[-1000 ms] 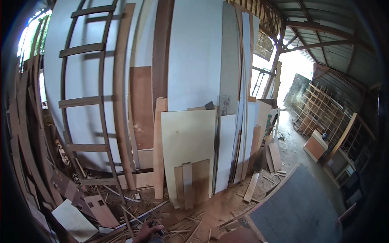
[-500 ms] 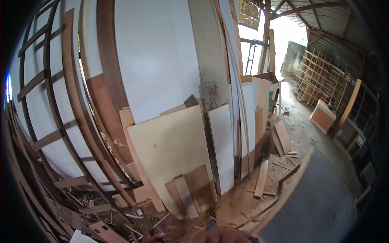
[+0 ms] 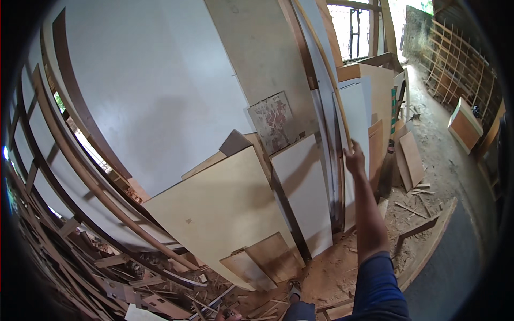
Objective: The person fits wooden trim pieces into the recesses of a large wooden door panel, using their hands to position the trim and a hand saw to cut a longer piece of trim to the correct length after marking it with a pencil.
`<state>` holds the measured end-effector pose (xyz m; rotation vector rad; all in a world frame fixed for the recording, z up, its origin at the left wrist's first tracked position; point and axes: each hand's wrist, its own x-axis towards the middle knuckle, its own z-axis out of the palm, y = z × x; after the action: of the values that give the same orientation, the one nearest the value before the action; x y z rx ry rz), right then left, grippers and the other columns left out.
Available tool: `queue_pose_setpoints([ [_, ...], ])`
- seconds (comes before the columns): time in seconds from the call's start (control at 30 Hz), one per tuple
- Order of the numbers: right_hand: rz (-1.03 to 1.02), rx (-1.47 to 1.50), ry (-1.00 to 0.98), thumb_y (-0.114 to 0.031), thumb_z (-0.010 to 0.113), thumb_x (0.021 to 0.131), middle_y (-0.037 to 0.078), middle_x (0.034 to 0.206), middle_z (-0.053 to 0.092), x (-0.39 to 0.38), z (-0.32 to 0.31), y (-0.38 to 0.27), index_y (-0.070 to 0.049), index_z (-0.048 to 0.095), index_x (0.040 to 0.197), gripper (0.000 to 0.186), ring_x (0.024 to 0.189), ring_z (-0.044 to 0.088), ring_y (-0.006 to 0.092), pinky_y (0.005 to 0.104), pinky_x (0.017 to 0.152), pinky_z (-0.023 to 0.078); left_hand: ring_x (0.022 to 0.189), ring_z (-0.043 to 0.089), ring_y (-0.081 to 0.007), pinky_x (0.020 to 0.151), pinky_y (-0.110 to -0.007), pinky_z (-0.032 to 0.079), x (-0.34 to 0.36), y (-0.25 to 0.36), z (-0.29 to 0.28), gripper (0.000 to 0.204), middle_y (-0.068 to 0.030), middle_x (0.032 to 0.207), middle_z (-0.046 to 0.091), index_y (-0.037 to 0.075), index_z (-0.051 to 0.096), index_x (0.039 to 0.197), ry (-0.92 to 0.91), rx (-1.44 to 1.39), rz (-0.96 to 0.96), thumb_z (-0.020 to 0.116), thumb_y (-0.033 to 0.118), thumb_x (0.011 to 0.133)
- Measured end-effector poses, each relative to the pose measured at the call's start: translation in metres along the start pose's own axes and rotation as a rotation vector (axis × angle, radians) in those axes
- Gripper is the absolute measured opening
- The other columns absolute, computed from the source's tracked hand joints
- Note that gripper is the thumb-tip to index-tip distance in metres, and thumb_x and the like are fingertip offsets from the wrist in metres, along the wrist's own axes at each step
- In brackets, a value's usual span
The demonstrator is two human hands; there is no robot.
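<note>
My right hand (image 3: 354,158) reaches far forward, its fingers closed around a long thin wooden strip (image 3: 328,66). The strip leans upright against the stacked boards and bends slightly toward the top of the view. Close beside that hand stand a narrow white panel (image 3: 353,109) and a brown board (image 3: 375,152). Only a small part of my left hand (image 3: 230,315) shows at the bottom edge, above scrap wood; its fingers are too cut off to read.
A large white sheet (image 3: 144,101), a cream board (image 3: 219,206) and a shorter white panel (image 3: 304,187) lean in front of me. Wood scraps litter the floor (image 3: 326,273). A dark tabletop (image 3: 450,267) stands at right, a timber frame (image 3: 80,155) at left.
My right hand has risen from the bottom edge, stretched forward and closed on the wooden strip. The view has shifted nearer the boards. My left hand remains low at the bottom edge.
</note>
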<state>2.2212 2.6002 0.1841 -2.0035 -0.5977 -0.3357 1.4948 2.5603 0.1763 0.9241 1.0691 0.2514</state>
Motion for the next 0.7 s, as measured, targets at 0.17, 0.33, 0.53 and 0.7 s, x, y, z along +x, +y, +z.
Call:
queue_pose_setpoints([
  [0.17,0.022,-0.027,0.007,-0.023,0.071,0.096,0.029,0.141,0.059,0.084,0.05,0.05,-0.002,0.04,0.154,0.069,0.131,0.058,0.0445,0.0453,0.11,0.048,0.071,0.062,-0.0155,0.068,-0.036,0.054,0.021,0.012,0.014,0.039,-0.004,0.079,0.064,0.013,0.068,0.126,0.064,-0.01,-0.021,0.079,0.029,0.092],
  [0.33,0.125,-0.025,-0.113,-0.03,0.066,0.101,0.023,0.138,0.064,0.112,0.083,0.051,-0.005,0.05,0.147,0.054,0.131,0.06,0.0389,0.0445,0.107,0.049,0.071,0.062,-0.0161,0.069,-0.037,0.054,0.032,0.002,0.006,0.046,-0.0049,0.079,0.065,0.015,0.068,0.133,0.093,-0.046,0.004,0.079,0.03,0.092],
  [0.53,-0.277,0.175,0.08,-0.026,0.055,0.105,0.01,0.118,0.07,0.08,0.08,0.108,-0.006,0.069,0.126,0.032,0.116,0.065,0.0261,0.036,0.103,0.049,0.071,0.062,-0.0168,0.069,-0.038,0.054,0.001,-0.018,-0.01,0.054,-0.006,0.079,0.065,0.016,0.067,0.142,0.051,-0.155,0.153,0.079,0.031,0.092],
  [0.7,-0.566,0.302,0.034,-0.019,0.049,0.108,0.015,0.121,0.065,0.054,0.022,0.094,-0.001,0.065,0.122,0.028,0.115,0.06,0.0294,0.0405,0.106,0.047,0.08,0.066,-0.011,0.073,-0.031,0.055,-0.056,-0.013,-0.011,0.022,-0.0006,0.087,0.071,0.005,0.071,0.097,0.255,-0.116,0.043,0.079,0.026,0.094],
])
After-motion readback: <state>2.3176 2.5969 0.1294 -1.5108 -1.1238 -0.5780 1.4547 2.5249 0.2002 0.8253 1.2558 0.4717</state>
